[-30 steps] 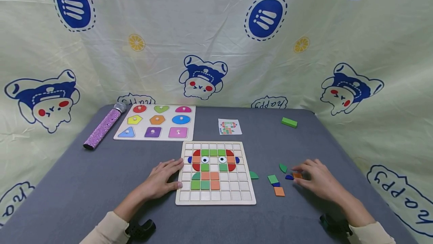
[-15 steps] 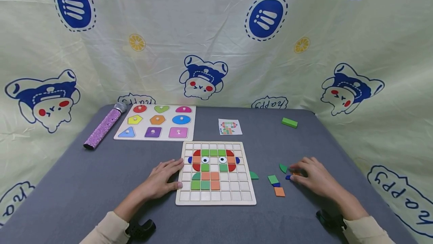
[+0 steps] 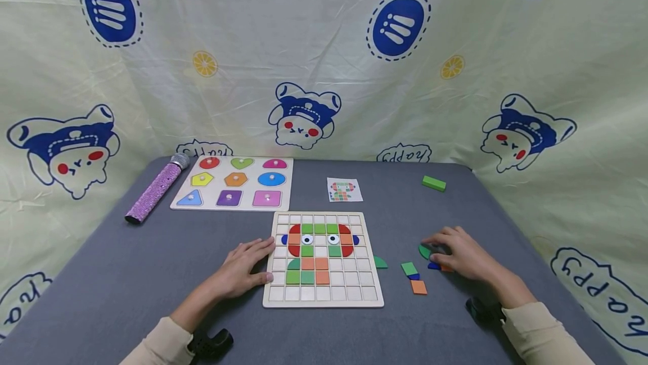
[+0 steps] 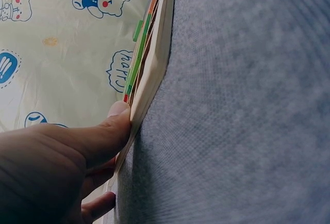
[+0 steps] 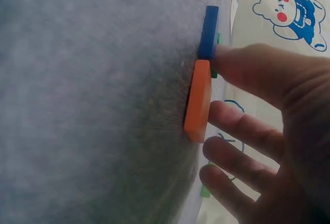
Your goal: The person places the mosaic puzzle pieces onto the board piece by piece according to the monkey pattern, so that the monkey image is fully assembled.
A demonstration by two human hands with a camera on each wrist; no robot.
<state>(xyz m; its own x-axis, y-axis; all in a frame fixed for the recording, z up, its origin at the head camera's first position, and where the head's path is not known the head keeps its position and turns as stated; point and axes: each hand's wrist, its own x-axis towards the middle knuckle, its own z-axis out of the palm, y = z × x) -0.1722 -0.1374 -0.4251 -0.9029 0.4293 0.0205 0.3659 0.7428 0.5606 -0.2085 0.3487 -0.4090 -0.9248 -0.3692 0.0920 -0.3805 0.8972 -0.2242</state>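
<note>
My left hand [image 3: 244, 268] rests against the left edge of a white gridded puzzle board [image 3: 354, 293], fingers stretched out. In the left wrist view the thumb [image 4: 111, 131] touches the rim of the board. Red, green, orange and blue tiles and two eye tiles form a figure on the grid. Over at the right, my right hand [image 3: 468, 258] has its thumb and index finger apart around a green curved tile [image 3: 423, 251], partly covered by the hand. Beneath the hand lie a blue tile [image 5: 209, 32] and an orange tile [image 5: 198, 103], end to end in the right wrist view.
Between board and right hand lie a green tile [image 3: 409, 269], a blue tile [image 3: 414, 277], an orange tile [image 3: 418, 287] and a green curved piece [image 3: 380, 262]. Behind are a picture card [image 3: 345, 190], a green block [image 3: 433, 183], a shape board [image 3: 253, 179] and a glittery microphone [image 3: 154, 192].
My right hand has moved away from the orange tile, forward and left to the green curved tile. The orange tile stays on the table beside the blue one. The left hand holds still.
</note>
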